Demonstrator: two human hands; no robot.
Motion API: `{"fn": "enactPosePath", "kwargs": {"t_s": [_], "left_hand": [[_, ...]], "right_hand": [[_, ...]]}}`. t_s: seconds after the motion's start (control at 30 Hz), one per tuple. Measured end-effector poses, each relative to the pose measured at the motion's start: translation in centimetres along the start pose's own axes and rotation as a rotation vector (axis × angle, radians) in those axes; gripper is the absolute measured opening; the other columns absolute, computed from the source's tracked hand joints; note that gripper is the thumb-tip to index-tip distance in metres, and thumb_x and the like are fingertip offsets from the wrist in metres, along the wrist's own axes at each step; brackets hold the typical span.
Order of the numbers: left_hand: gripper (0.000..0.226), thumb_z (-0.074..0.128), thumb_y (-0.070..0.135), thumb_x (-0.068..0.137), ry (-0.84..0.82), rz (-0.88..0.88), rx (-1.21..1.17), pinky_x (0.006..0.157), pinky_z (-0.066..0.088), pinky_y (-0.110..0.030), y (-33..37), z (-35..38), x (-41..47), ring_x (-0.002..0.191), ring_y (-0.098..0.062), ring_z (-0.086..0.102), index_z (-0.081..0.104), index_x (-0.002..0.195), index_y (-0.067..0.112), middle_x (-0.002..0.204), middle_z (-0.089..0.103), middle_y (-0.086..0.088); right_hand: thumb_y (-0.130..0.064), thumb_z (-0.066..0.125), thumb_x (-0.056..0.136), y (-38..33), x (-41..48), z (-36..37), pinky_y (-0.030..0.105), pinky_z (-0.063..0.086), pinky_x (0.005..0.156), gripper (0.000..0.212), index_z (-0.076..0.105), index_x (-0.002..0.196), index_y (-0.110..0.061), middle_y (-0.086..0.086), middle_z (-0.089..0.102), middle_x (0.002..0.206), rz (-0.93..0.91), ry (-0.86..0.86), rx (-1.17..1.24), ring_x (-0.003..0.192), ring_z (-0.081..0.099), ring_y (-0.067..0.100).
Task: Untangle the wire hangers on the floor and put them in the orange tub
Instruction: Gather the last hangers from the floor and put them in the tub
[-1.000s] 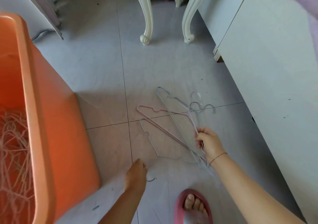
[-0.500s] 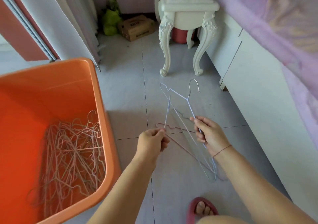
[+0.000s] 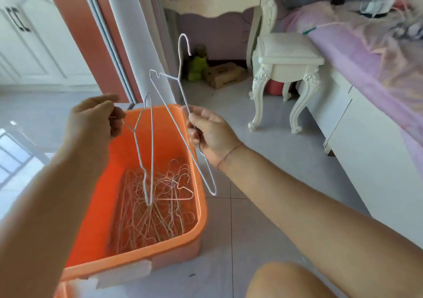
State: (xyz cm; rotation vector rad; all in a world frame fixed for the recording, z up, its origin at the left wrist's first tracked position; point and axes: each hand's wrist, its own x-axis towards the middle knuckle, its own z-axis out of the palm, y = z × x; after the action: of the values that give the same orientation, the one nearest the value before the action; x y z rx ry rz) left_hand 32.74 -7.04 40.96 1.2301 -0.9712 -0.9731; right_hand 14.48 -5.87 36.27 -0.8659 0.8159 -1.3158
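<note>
My left hand (image 3: 93, 120) grips a pale wire hanger (image 3: 150, 151) near its hook; the hanger hangs down into the orange tub (image 3: 201, 208), its lower end among the pile of wire hangers (image 3: 155, 208) lying inside. My right hand (image 3: 211, 133) holds a second white wire hanger (image 3: 174, 105) by one arm, hook pointing up, over the tub's right rim. The two held hangers are apart from each other. The floor where other hangers lay is out of view.
A white stool with carved legs (image 3: 286, 73) stands on the tiled floor to the right, beside a bed with a pink cover (image 3: 366, 53). A cardboard box (image 3: 225, 74) and a green toy sit under a white dresser. My knee (image 3: 288, 281) shows at the bottom.
Both hands rose from the floor with hangers and swung left over the tub. The two hangers came apart, one in each hand, and the left one now dips into the tub.
</note>
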Motion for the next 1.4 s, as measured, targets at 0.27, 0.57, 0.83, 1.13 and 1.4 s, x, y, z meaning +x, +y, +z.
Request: {"fn": "enactPosePath", "kwargs": {"t_s": [0.27,0.57,0.83,1.13,1.4], "left_hand": [[0.027,0.048,0.031,0.090,-0.129,-0.030,0.648,0.063,0.051,-0.025,-5.4,-5.0,4.0,0.069,-0.027,0.066,0.067,0.083,0.013,0.066,0.071,-0.010],[0.078,0.042,0.073,0.079,-0.341,-0.153,1.067,0.081,0.051,-0.045,-12.5,-0.4,4.7,0.107,-0.039,0.062,0.039,0.137,0.020,0.116,0.064,-0.017],[0.040,0.047,0.042,0.089,-0.481,-0.036,0.717,0.073,0.043,-0.032,-14.3,16.3,-3.4,0.089,-0.028,0.062,0.060,0.117,0.016,0.104,0.069,-0.004],[0.018,0.043,0.017,0.092,-0.660,-0.655,0.564,0.071,0.037,-0.027,-33.3,25.5,-11.7,0.075,-0.019,0.048,0.056,0.079,0.014,0.084,0.058,-0.007],[0.021,0.047,0.022,0.093,-0.731,-0.787,0.537,0.086,0.047,-0.033,-42.6,26.3,-14.3,0.086,-0.018,0.053,0.063,0.095,0.008,0.091,0.060,-0.008]], "right_hand": [[-0.004,0.043,0.092,7.0,1.7,3.9,0.028,0.040,0.099,0.038,0.056,0.128,-0.006,0.010,0.059,0.129,0.232,0.028,-0.659,0.120,0.053,0.023],[-0.003,0.045,0.088,5.3,1.1,-10.2,0.027,0.045,0.082,0.028,0.066,0.105,-0.005,0.000,0.062,0.093,0.150,0.408,-0.625,0.088,0.053,0.014],[-0.006,0.051,0.090,6.5,-4.4,-30.8,0.019,0.038,0.042,0.018,0.057,0.074,-0.012,0.008,0.046,0.065,0.361,0.886,-0.556,0.057,0.042,0.017],[-0.003,0.049,0.088,15.9,-8.6,-42.8,0.037,0.045,0.094,0.022,0.064,0.098,0.008,0.021,0.062,0.102,0.767,0.904,-0.784,0.103,0.059,0.029],[-0.013,0.051,0.087,22.1,-7.0,-42.8,0.027,0.040,0.076,0.039,0.048,0.125,-0.008,0.010,0.055,0.096,0.726,1.014,-0.549,0.085,0.053,0.023]]}}
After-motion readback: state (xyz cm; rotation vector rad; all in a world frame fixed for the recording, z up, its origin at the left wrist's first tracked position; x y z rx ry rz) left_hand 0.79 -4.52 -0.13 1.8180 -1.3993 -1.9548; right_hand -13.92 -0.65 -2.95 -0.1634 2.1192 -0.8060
